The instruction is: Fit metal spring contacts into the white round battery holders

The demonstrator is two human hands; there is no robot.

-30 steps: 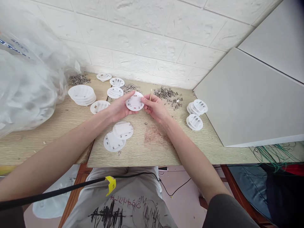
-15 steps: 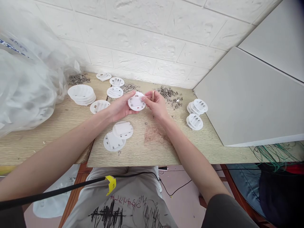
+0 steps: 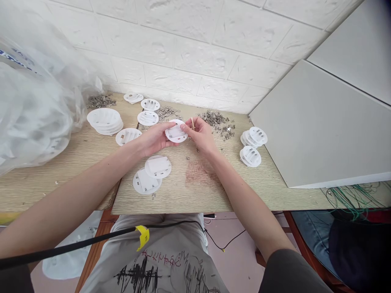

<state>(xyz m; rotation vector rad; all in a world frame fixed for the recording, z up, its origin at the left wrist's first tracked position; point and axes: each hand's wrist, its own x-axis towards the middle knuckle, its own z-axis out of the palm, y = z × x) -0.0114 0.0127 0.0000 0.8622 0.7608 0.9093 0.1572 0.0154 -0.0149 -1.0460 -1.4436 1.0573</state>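
Observation:
My left hand [image 3: 157, 139] is closed around the left edge of a round white plastic battery base [image 3: 177, 133], its thumb on the upper rim. The base has a raised rectangle and small metal contacts near its edge. My right hand [image 3: 200, 133] pinches the right side of the base with thumb and fingers, and a short thin tan stick [image 3: 192, 123] sticks up between its fingers. Two more white bases, an upper one [image 3: 158, 167] overlapping a lower one [image 3: 147, 181], lie in front of my left wrist.
Small metal contact pieces [image 3: 215, 119] are heaped by the wall, with another pile [image 3: 102, 101] farther left. Stacked white discs [image 3: 104, 120] stand at left, and stacked bases [image 3: 251, 156] at right. A clear plastic bag [image 3: 33, 110] and a grey panel [image 3: 330, 130] flank the table.
My right hand has shifted slightly left, and the tan stick has tilted a little to the left. My left thumb has moved slightly along the base, which stays in nearly the same place.

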